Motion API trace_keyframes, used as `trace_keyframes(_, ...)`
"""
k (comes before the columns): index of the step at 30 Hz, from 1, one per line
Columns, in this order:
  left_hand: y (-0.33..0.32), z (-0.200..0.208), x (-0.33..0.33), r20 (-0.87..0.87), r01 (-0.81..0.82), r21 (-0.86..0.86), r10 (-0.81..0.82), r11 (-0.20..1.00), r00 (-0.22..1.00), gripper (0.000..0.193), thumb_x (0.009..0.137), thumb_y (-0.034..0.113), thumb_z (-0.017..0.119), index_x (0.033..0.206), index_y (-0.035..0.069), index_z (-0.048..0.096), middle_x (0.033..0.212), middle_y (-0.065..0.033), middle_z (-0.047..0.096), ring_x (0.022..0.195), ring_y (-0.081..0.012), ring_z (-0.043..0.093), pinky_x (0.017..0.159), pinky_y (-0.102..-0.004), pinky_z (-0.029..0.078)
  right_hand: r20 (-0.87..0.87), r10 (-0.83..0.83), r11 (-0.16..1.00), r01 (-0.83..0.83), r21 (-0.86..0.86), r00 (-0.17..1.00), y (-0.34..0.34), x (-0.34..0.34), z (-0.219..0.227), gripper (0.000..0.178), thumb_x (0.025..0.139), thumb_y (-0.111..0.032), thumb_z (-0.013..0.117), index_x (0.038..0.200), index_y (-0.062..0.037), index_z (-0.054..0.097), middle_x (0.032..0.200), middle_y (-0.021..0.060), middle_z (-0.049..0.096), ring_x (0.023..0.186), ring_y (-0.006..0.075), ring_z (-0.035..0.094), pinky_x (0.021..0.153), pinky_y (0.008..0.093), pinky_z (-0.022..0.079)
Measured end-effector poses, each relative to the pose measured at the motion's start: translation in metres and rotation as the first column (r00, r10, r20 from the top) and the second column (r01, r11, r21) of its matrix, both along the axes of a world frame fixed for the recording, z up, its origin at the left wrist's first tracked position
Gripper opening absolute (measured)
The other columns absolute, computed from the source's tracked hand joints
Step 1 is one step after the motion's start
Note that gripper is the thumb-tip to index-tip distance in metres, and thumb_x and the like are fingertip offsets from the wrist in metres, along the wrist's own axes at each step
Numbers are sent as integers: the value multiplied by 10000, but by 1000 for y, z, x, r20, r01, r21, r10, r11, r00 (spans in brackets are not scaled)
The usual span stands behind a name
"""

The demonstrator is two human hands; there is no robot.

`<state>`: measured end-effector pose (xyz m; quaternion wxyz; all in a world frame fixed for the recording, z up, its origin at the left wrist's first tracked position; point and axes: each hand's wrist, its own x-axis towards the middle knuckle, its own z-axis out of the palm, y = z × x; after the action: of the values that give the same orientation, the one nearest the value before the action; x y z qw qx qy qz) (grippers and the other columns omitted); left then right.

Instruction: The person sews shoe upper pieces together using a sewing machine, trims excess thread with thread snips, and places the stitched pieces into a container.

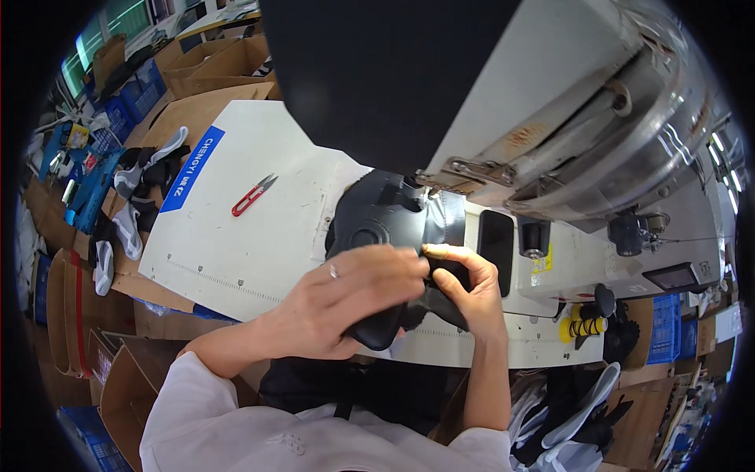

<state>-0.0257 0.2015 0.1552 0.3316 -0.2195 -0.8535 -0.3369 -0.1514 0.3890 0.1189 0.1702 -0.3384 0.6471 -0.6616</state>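
Observation:
A black leather-like piece (363, 212) with a round raised pattern lies under the head of a sewing machine (543, 118). Its lower part hangs toward me over the table's front edge. My left hand (358, 287), with a ring on one finger, reaches across the piece; its fingers are smeared by motion and their grip is unclear. My right hand (472, 287) pinches the right edge of the piece between thumb and forefinger, close to the left fingertips. Red-handled thread snips (253, 197) rest on the white table (228, 244) to the left.
A dark phone (495, 250) lies right of the work. Beyond it stand the machine's base and a yellow spool (582, 327). Black-and-white cut pieces (130, 228) are piled at the left, more at the lower right. Cardboard boxes (228, 67) and blue crates (664, 326) surround the table.

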Motion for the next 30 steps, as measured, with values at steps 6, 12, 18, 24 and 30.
trace_keyframes(6,-2,4,12,122,-14,81,4,997,993,339,779,-12,682,1115,-8,636,1183,-193,661,1147,-369,620,998,-417,483,-474,-127,985,168,44,871,9,7,18,337,786,156,512,974,-43,708,786,97,663,647,195,543,637,282,433)
trace_keyframes(12,0,2,8,46,-48,138,42,989,998,318,749,-91,620,1056,-25,672,1124,-165,688,1115,-315,647,998,-410,500,-547,15,994,45,96,837,5,6,22,287,800,111,561,950,-76,719,788,155,589,674,269,565,648,323,452)
trace_keyframes(18,-1,6,7,-5,-34,-37,33,999,999,347,710,-40,611,1050,-19,676,1103,-143,696,1113,-306,648,1006,-423,500,-639,51,976,98,196,767,8,5,24,279,818,77,558,955,-98,728,753,160,581,671,308,552,653,362,455)
trace_keyframes(24,-2,6,6,5,-60,-98,60,993,998,223,800,57,667,1017,13,696,1078,-128,712,1078,-308,669,976,-417,518,-604,-50,975,170,143,796,2,6,27,284,865,53,534,947,-107,753,671,131,585,580,274,519,602,337,424)
trace_keyframes(30,-7,1,-5,-26,-77,-105,74,992,997,240,793,74,681,1024,12,696,1071,-126,713,1080,-300,667,982,-415,516,-595,-55,952,222,211,802,-2,-5,29,277,841,74,537,953,-70,745,709,147,620,576,235,569,569,292,436)
